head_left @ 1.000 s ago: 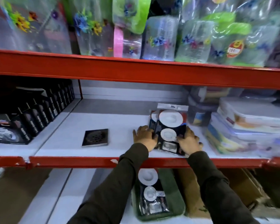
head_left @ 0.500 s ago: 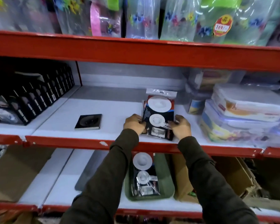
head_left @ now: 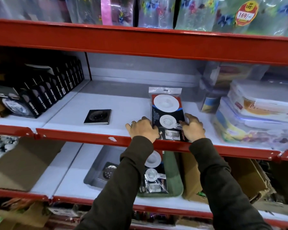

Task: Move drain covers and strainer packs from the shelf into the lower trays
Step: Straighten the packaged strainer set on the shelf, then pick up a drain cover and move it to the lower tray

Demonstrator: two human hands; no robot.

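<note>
A stack of strainer packs (head_left: 167, 110), dark cards with white round strainers in clear bags, stands tilted at the front edge of the middle shelf (head_left: 123, 113). My left hand (head_left: 142, 129) grips its left side and my right hand (head_left: 194, 127) its right side. A black square drain cover (head_left: 97, 116) lies flat on the same shelf, to the left. On the shelf below, a green tray (head_left: 175, 176) holds another strainer pack (head_left: 154, 173), and a grey tray (head_left: 96, 165) holds a metal drain cover (head_left: 108, 171), partly hidden by my left sleeve.
Black boxed items (head_left: 45, 95) fill the left of the middle shelf. Stacked plastic containers (head_left: 259, 113) crowd its right. Cardboard boxes (head_left: 23, 163) flank the trays below. A red shelf rail (head_left: 106, 138) runs between the levels. Bagged goods (head_left: 156, 12) hang on the top shelf.
The camera has tilted downward, showing more of the lower shelf. Both hands have drawn the strainer packs to the shelf's front edge and raised them more upright.
</note>
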